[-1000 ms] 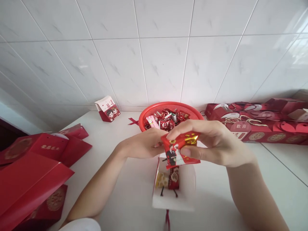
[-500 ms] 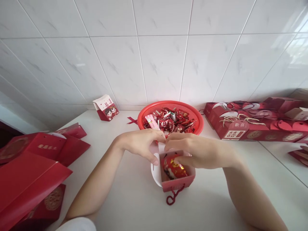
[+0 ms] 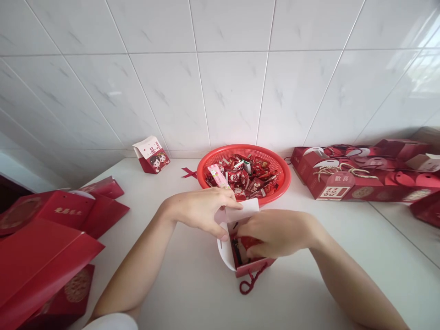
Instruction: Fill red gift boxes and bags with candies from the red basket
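Note:
An open red gift box [image 3: 255, 267] with white inner flaps stands on the table before me, a dark red cord loop [image 3: 248, 286] hanging at its near side. My left hand [image 3: 202, 213] holds the box by its left and back edges, the thumb at the white left flap [image 3: 225, 252] and the fingers against the raised back flap [image 3: 250, 210]. Reaching down into the box, my right hand [image 3: 275, 233] has its thumb and fingers around a shiny red wrapped packet [image 3: 250, 242]; its fingertips are partly hidden.
Behind the box sits a red plastic basket [image 3: 287, 176] full of small wrapped sweets. A small printed box [image 3: 153, 155] stands by the tiled wall. Red folded boxes [image 3: 48, 256] are piled at the left, and rows of closed gift boxes [image 3: 364, 185] line the right.
My right hand has moved down into the box and now covers most of the packet. The back flap stands more visible, and the box has shifted slightly.

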{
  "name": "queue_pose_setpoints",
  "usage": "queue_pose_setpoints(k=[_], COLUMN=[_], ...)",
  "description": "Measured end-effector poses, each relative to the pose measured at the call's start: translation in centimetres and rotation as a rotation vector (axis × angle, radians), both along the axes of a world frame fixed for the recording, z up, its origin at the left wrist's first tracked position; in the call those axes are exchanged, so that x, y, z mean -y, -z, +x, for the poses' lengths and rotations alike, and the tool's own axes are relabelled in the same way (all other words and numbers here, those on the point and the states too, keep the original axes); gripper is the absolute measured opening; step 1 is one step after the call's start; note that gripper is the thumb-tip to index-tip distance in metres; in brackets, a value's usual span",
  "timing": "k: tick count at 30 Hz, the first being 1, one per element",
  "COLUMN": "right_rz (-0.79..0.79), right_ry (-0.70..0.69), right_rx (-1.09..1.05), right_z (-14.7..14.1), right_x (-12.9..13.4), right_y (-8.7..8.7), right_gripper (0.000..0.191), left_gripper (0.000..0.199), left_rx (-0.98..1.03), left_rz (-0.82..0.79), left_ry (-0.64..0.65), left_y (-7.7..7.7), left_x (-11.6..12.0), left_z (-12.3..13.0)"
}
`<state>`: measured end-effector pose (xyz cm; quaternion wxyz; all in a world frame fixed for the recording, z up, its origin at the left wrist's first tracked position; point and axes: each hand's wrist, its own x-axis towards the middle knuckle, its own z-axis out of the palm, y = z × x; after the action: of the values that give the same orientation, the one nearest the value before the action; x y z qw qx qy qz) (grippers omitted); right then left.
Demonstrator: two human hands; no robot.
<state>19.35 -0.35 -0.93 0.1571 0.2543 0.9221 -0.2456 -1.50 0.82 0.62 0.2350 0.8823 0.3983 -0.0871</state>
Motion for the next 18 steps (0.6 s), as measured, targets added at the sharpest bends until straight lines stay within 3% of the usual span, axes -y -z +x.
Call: queue_pose_setpoints(k=[4,8,14,18], right_rz=[-0.016,0.052,0.231,0.315], right_ry=[0.028,0.062,0.296,0.398], right_rx=[-0.249,-0.273,-0.087,0.007], right_z=[3.5,5.5,3.3,2.7], right_x=[0.2,1.3,1.2,0.5], right_y=[-2.3,-3.3,-2.4,-2.1], right_gripper=[0.035,0.047,0.015,0.014], left_gripper=[0.058,0.055,0.035,0.03], left_rx=[-0.041,-0.028,0.058,0.187], left_rz=[0.003,0.016,-0.008,-0.061], left_ry=[-0.035,-0.053,-0.001,0.087], left_y=[-0.4,-0.5,-0.4,-0.2], left_x=[0.5,1.2,2.2,2.3], left_z=[0.0,-0.2,0.2,0.9])
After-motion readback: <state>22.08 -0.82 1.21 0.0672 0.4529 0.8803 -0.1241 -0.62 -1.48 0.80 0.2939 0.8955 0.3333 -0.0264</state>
